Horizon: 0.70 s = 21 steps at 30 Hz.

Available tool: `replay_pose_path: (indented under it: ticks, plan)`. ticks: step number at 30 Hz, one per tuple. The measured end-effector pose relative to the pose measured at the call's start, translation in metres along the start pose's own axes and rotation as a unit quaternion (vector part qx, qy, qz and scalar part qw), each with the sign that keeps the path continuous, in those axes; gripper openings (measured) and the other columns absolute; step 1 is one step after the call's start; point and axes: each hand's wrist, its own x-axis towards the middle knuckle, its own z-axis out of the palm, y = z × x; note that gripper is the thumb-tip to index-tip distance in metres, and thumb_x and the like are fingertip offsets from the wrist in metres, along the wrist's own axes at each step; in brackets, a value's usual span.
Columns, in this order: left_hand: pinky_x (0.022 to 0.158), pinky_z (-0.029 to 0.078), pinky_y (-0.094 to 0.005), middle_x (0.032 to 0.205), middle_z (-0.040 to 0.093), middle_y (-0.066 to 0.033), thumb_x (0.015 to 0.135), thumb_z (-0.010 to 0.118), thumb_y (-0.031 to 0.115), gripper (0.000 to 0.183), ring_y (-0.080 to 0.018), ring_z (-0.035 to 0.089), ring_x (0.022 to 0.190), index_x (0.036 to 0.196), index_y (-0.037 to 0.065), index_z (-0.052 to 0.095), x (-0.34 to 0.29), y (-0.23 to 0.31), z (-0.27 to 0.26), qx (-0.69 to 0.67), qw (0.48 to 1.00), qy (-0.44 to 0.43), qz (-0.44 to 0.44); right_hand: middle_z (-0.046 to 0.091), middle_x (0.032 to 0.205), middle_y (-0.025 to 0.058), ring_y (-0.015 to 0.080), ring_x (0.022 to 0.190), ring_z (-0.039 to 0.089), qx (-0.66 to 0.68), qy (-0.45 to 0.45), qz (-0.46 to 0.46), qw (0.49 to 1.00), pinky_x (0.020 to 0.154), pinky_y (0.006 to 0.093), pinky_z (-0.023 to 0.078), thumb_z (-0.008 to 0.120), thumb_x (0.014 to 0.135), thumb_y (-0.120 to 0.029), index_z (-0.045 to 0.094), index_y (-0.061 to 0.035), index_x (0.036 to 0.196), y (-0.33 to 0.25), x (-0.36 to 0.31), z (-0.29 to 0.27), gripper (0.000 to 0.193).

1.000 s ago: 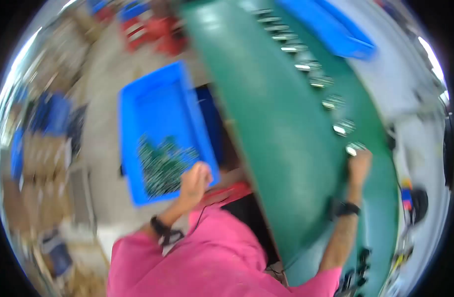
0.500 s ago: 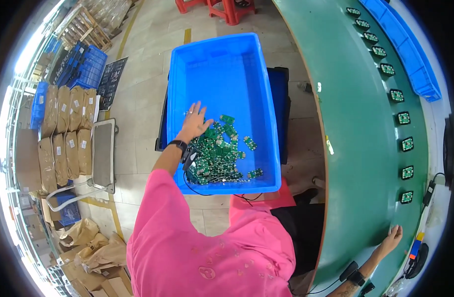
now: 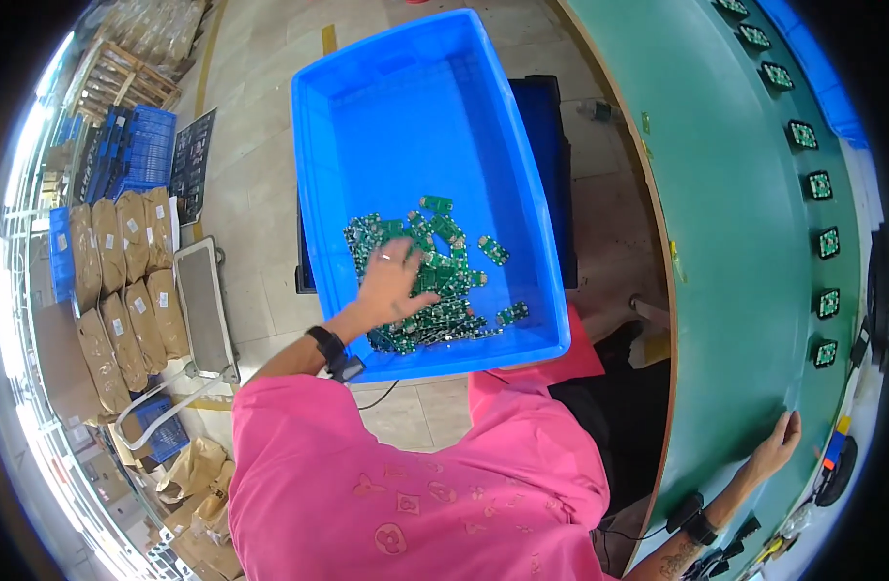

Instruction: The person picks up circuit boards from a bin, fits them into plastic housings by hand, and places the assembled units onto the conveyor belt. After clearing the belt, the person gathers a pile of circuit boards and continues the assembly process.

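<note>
My left hand, fingers spread, lies over a heap of small green circuit boards. The heap fills the near part of a deep blue plastic bin. A few circuit boards lie apart from the heap, toward the bin's right side. My right hand rests on the green tabletop to the right, its fingers drawn together. Whether anything small is between them is hidden. Beyond it stands a row of black square housings with green boards in them.
The blue bin stands on a dark crate. At the left are brown paper-wrapped packages, a flat trolley and blue crates. Cables and a yellow-and-blue item lie along the table's right edge.
My left hand has come back from beyond the heap onto the circuit boards. The view has shifted, so the bin and table appear displaced. My right hand stays at the table, its fingers turned slightly.
</note>
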Motion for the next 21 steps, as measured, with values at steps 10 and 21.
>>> replay_pose_path:
  ticks: [10,21]
  plan:
    - [0.081,0.054,-0.0484,0.121,0.050,-0.0227,0.065,0.084,0.037,0.082,-0.0405,0.064,0.095,0.127,-0.002,0.049,-0.009,0.043,0.033,-0.086,0.986,-0.054,0.136,0.060,0.126,0.0119,0.0198,0.116,0.056,0.007,-0.017,-0.003,1.000,0.102,0.0313,0.041,0.062,0.099,-0.024,0.057,0.0034,0.130,-0.015,-0.023,0.002,0.042]
    - [0.089,0.053,-0.0463,0.122,0.048,-0.0230,0.068,0.084,0.025,0.086,-0.0419,0.060,0.105,0.136,-0.003,0.039,-0.014,0.035,0.030,-0.064,0.977,-0.105,0.174,0.058,0.129,0.0146,0.0211,0.117,0.056,-0.011,0.029,-0.043,0.999,0.103,0.0332,0.042,0.058,0.101,-0.017,0.053,0.0047,0.134,-0.069,-0.071,-0.006,0.040]
